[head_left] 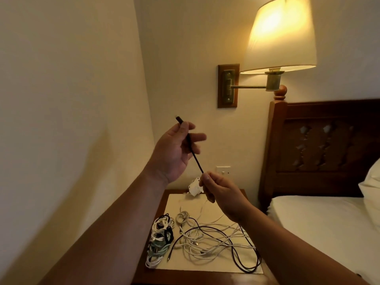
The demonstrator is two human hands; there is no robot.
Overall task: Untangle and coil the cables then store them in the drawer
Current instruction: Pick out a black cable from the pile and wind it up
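I saw the thin black cable (194, 153) drawn taut and straight in the air, above the far edge of the nightstand (185, 280). Its plug end pointed up and left, and its long axis slanted down to the right. I had the left hand (176, 149) raised with the palm toward me, thumb and fingertips pinching the cable just below the plug. The right hand (222, 192) sat lower, pinching the cable between thumb and forefinger with the other fingers curled. A loose tangle (213, 241) lay on the mat (181, 202), and coiled bundles (160, 237) lay along the mat's left edge.
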